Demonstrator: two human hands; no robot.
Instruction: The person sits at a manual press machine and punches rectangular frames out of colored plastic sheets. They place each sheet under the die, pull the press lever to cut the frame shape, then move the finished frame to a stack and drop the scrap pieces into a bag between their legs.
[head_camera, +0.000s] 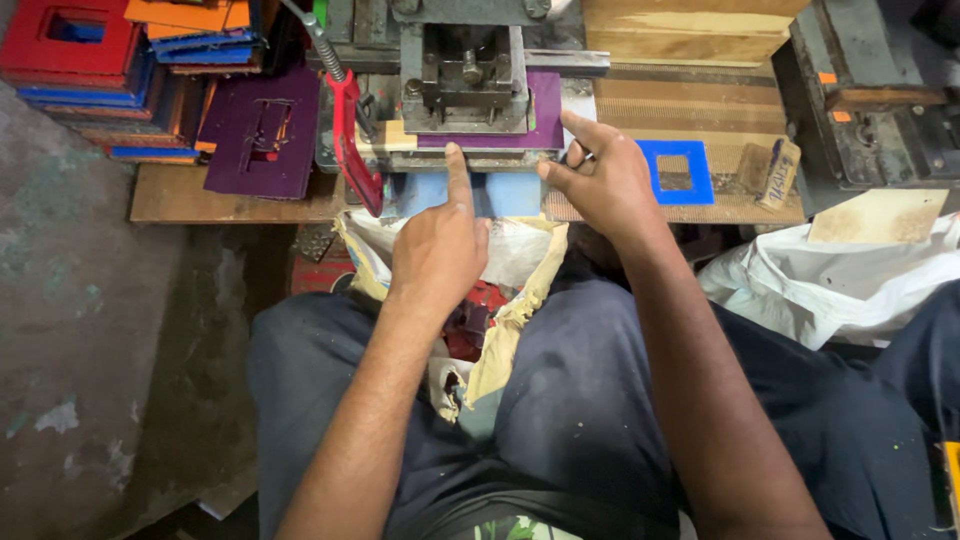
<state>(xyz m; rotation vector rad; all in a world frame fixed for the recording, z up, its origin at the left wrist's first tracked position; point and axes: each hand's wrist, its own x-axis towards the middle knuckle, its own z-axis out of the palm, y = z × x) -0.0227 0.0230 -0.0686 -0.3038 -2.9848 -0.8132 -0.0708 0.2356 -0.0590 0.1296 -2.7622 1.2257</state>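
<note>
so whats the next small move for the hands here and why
Probably nudge the purple sheet square under the press block: the left hand points a finger at its front edge, and the right hand rests at its right corner.

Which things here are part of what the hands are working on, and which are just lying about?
In hand:
left hand, forefinger at the press's front edge
right hand, fingers on the purple sheet
purple sheet under the metal press

Lying about:
blue square frame
purple cut-out piece
stack of coloured frames
red-handled lever
white sack
</note>
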